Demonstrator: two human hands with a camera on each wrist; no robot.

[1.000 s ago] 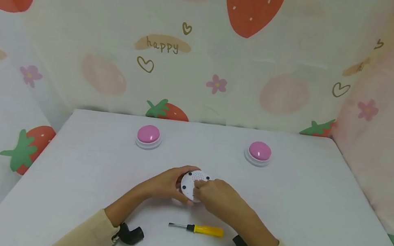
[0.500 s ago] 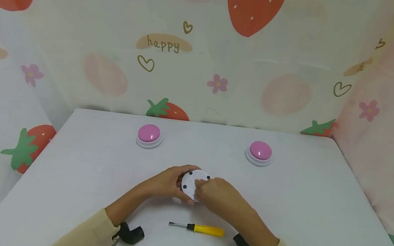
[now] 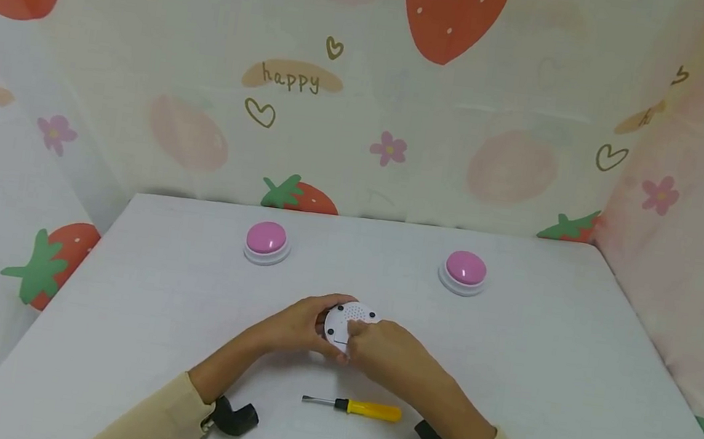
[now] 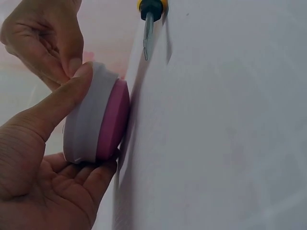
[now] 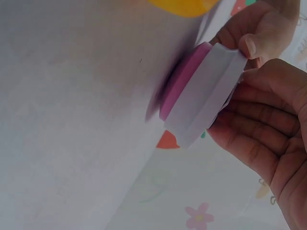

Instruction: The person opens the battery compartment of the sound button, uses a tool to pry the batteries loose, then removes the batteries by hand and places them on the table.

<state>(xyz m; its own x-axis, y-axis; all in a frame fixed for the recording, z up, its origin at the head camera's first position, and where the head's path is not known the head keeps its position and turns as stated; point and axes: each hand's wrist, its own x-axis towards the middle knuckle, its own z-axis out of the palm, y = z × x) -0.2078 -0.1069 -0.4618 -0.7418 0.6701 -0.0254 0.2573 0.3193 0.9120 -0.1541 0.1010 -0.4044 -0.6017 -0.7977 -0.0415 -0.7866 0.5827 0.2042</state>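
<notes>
A round push button (image 3: pixel 339 326) with a white base and a pink dome is upside down in the middle of the table. My left hand (image 3: pixel 295 326) grips it by the rim, thumb on the near side. In the left wrist view its pink dome (image 4: pixel 113 120) faces the tabletop. My right hand (image 3: pixel 391 352) has its fingers curled, with thumb and fingertips against the perforated underside. What they pinch there, if anything, is hidden. Just nearer than the hands lies a flat-tipped screwdriver (image 3: pixel 371 411) with a yellow handle, untouched.
Two more pink push buttons stand dome up toward the back, one at the left (image 3: pixel 266 242) and one at the right (image 3: pixel 464 271). The white table (image 3: pixel 117 308) ends at a strawberry-print cloth (image 3: pixel 210 85) behind and along the sides. Black wrist mounts (image 3: pixel 235 419) hang below the forearms.
The right hand has shifted slightly on the underside, and a thin dark line shows beside its fingertips. The left hand keeps its grip. The screwdriver and other buttons stay put.
</notes>
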